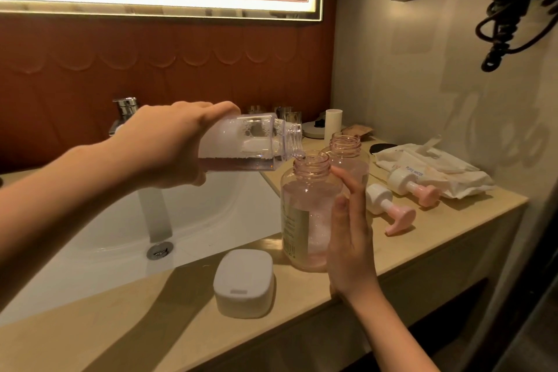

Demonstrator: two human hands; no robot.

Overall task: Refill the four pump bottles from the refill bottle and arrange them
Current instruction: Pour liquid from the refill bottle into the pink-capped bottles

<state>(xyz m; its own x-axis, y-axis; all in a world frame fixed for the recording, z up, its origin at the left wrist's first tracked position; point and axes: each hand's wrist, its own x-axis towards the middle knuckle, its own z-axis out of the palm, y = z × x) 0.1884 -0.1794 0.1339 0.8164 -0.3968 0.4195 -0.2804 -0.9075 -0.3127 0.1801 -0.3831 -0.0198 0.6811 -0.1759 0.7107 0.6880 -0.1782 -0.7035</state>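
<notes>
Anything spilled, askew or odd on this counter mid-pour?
Nothing stands out. The left hand tips the refill bottle over the mouth of the near pink bottle; no spill shows. Two pump heads lie on the counter, off their bottles.

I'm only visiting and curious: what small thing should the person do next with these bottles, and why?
Probably tip the refill bottle a little steeper with the left hand. Its mouth sits over the open neck of the near pink bottle, its liquid lies low along the underside, and that bottle looks only partly full. The right hand rests flat against it, steadying it.
</notes>
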